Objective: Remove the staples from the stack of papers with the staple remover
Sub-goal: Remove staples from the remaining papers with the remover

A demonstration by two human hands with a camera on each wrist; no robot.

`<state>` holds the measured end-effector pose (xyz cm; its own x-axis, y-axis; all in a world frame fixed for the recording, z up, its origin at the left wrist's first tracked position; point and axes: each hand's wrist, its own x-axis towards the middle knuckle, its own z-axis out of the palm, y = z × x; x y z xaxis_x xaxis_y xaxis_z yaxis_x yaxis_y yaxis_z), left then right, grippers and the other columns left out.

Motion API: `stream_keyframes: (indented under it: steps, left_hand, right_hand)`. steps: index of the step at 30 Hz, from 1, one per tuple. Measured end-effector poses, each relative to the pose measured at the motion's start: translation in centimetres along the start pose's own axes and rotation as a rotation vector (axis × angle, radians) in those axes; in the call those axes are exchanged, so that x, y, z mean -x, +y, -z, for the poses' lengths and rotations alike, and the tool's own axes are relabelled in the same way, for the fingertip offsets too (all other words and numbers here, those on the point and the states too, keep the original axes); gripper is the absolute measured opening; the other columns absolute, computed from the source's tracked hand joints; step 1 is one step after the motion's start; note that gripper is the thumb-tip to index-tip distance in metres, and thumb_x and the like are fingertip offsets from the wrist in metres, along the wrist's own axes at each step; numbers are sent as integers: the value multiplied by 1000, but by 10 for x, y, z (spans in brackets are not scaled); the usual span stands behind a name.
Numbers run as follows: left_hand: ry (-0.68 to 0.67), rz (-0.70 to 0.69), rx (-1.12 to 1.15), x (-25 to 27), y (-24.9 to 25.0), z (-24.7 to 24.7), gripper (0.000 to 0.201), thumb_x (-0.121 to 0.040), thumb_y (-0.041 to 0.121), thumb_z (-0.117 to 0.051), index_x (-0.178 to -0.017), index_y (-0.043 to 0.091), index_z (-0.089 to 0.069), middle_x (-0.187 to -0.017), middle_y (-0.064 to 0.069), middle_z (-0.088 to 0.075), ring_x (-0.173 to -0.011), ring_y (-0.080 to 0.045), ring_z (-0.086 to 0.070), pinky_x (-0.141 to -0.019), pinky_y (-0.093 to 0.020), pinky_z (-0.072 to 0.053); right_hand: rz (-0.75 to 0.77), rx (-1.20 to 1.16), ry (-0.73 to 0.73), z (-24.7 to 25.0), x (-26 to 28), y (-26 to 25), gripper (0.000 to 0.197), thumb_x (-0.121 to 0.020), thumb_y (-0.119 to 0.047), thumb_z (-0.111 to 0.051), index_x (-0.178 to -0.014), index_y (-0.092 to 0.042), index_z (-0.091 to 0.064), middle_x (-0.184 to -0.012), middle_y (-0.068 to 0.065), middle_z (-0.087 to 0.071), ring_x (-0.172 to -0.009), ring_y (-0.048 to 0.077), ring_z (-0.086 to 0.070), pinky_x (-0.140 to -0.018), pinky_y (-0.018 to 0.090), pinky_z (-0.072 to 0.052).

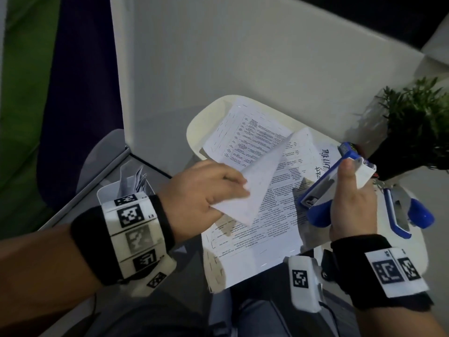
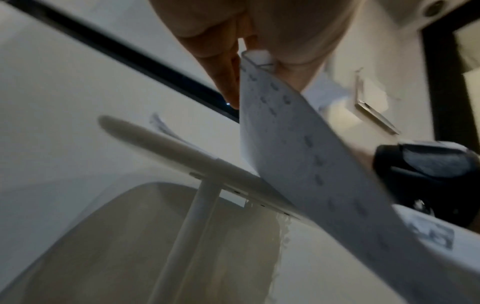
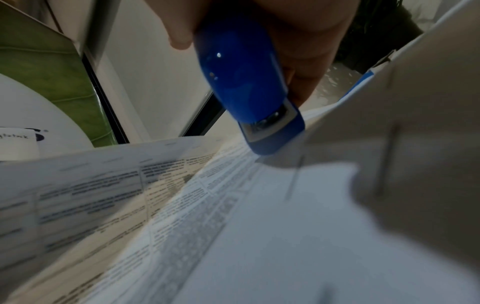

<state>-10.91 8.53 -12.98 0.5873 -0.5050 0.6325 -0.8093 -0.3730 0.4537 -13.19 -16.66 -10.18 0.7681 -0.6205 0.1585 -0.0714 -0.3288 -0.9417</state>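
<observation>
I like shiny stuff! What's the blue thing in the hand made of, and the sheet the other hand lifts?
The blue tool looks like glossy hard plastic: light glints off it. A grey metal-looking piece sits at its tip. The lifted sheet is thin matte paper: it bends and folds in the left hand.

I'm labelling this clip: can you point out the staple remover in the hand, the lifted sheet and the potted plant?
staple remover (image 1: 323, 188): head view, on its blue-and-white body.
lifted sheet (image 1: 257, 181): head view, middle of the blank underside.
potted plant (image 1: 418, 122): head view, on its green foliage.
</observation>
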Motion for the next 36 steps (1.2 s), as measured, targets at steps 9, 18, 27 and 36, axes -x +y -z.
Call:
stream_keyframes:
  steps: [9,18,27,36]
  left_hand:
    - [33,669,-27,-31,-7,43,19,-95,15,-48,-89,6,-63,-65,1,-55,-62,-14,-53,-57,-20,-41]
    - [523,647,-468,-42,-60,181,32,-94,29,-41,-118,28,-62,-95,-7,-66,-84,-28,-60,-65,-31,-40]
    - [256,856,-692,-12,-86,194,29,-96,20,-46,-119,26,-64,-112,-12,-66,-92,-33,-60,-71,-30,-40]
    - [78,889,-586,6,-94,169,28,-97,17,-48,-117,25,-66,-118,-8,-65,-103,-29,-57,-85,-30,-41]
  right_hand:
    - [-43,-112,103,-3,-2,-25,88,-66,-95,-33,-122,-30,-55,-119,-4,-61,-113,22,-59,-102,43,-44]
    - [-347,-574,11,-70,-5,-48,37,-96,-61,-41,-92,-27,-55,-85,-12,-62,-68,3,-66,-69,28,-59]
    - [-387,-735,-118,-99,3,-18,29,-100,-48,-43,-107,-21,-52,-102,5,-66,-91,29,-71,-84,65,-52]
    - [-382,-738,-83,-99,3,-13,46,-99,-47,-48,-132,-14,-49,-113,8,-66,-100,26,-70,-88,52,-56]
